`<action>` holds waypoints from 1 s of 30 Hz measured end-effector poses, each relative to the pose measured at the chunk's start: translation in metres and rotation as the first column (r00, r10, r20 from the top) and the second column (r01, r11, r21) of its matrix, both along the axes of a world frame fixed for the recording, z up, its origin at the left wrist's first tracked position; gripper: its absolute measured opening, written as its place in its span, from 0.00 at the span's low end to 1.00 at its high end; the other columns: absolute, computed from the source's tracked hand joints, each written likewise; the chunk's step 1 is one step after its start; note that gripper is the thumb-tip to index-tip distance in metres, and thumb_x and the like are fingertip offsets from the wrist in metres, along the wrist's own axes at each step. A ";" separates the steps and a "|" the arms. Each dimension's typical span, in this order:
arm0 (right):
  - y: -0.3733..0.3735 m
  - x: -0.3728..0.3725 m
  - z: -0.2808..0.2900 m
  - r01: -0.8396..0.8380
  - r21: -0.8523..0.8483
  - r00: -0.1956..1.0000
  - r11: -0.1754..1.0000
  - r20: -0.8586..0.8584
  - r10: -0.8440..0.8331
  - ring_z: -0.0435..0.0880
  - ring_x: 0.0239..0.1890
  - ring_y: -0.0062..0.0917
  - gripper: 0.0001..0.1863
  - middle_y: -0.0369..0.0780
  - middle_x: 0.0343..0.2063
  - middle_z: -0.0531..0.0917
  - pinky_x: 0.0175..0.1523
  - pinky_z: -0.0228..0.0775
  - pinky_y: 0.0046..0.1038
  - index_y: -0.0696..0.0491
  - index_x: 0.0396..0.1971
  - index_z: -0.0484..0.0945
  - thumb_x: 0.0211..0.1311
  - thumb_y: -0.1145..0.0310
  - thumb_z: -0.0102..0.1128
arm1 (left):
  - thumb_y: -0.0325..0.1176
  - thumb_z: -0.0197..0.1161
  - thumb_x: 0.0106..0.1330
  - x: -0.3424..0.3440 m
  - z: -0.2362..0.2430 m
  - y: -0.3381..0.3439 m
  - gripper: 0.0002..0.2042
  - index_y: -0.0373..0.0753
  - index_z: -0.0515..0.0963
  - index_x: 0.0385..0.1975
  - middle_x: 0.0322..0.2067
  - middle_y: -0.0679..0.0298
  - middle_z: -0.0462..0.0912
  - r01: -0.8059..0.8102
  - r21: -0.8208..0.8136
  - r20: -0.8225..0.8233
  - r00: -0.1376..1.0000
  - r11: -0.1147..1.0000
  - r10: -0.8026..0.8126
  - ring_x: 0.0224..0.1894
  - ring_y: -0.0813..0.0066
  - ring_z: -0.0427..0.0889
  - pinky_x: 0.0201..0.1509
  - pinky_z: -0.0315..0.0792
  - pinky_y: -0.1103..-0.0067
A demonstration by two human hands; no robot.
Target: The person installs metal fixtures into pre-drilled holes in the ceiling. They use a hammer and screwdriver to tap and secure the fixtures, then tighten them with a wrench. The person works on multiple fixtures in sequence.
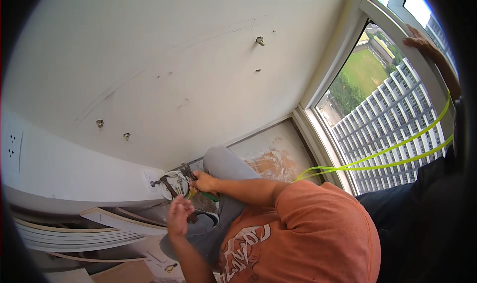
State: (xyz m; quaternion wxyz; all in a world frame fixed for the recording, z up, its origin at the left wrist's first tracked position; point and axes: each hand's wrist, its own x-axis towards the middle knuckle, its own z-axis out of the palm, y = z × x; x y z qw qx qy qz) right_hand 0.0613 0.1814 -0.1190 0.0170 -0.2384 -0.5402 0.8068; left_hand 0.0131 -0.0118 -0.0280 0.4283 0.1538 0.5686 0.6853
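Note:
My right hand [201,181] is closed around a dark metal tool [187,172]; its exact kind is hard to make out. Just below it, my left hand [179,215] hovers with fingers loosely curled and apart, slightly blurred, nothing visible in it. Between the hands and the wall stands a white round container [180,180] of small hardware. A dark, curved metal piece [168,185] lies across its rim. Something with a green handle [210,197] shows beside my right wrist, partly hidden by my grey-trousered leg.
Metal anchor bolts [260,41] stick out of the white wall [198,94]. White-edged panels [124,226] are stacked at lower left. At right, another person's hand [422,42] rests on the window frame; neon-yellow cord [367,164] hangs beside their dark clothing. Pliers [171,267] lie low down.

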 end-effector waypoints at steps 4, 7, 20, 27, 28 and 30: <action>-0.005 0.000 0.004 0.020 -0.063 0.999 0.998 -0.040 -0.023 0.77 0.29 0.20 0.04 0.39 0.30 0.80 0.34 0.70 0.23 0.55 0.38 0.70 0.67 0.74 0.54 | 0.39 0.57 0.73 -0.025 0.090 -0.003 0.21 0.35 0.68 0.60 0.44 0.56 0.79 0.080 0.308 -0.214 0.977 0.948 -0.012 0.40 0.72 0.81 0.45 0.77 0.74; -0.018 0.005 0.004 0.054 -0.170 0.992 0.984 -0.107 -0.073 0.79 0.30 0.20 0.04 0.40 0.31 0.81 0.36 0.71 0.23 0.54 0.40 0.69 0.68 0.75 0.54 | 0.37 0.58 0.72 -0.032 0.050 0.000 0.19 0.35 0.70 0.58 0.43 0.59 0.79 -0.059 -0.011 -0.332 0.942 0.998 0.052 0.40 0.74 0.80 0.43 0.78 0.76; -0.042 0.030 0.017 0.039 -0.214 0.996 0.976 0.090 -0.020 0.80 0.42 0.25 0.09 0.41 0.41 0.81 0.47 0.75 0.28 0.57 0.47 0.70 0.69 0.77 0.51 | 0.34 0.61 0.69 0.068 -0.098 0.010 0.13 0.37 0.74 0.49 0.34 0.68 0.81 -0.177 -0.245 -0.069 0.984 0.953 0.165 0.35 0.81 0.79 0.39 0.74 0.82; -0.041 0.033 0.019 0.092 -0.321 0.981 0.943 0.191 -0.031 0.79 0.38 0.21 0.09 0.39 0.41 0.80 0.43 0.74 0.26 0.57 0.45 0.76 0.71 0.69 0.51 | 0.35 0.59 0.71 0.067 -0.102 0.003 0.13 0.40 0.73 0.52 0.36 0.69 0.79 -0.321 -0.044 0.362 0.878 0.946 0.314 0.35 0.83 0.76 0.35 0.71 0.82; -0.039 0.033 0.019 0.023 -0.345 0.984 0.938 0.176 0.040 0.79 0.39 0.22 0.13 0.40 0.42 0.80 0.42 0.73 0.26 0.58 0.49 0.74 0.71 0.67 0.52 | 0.35 0.59 0.71 0.068 -0.099 0.006 0.13 0.41 0.73 0.52 0.35 0.70 0.78 -0.248 -0.060 0.301 0.919 0.967 0.255 0.35 0.84 0.76 0.35 0.71 0.83; -0.038 0.034 0.018 -0.049 -0.369 0.980 0.928 0.161 0.116 0.79 0.39 0.23 0.17 0.42 0.44 0.80 0.42 0.73 0.26 0.59 0.53 0.72 0.71 0.66 0.53 | 0.35 0.59 0.71 0.069 -0.093 0.012 0.13 0.41 0.73 0.52 0.34 0.70 0.78 -0.181 -0.081 0.242 0.950 0.980 0.195 0.35 0.85 0.75 0.34 0.70 0.84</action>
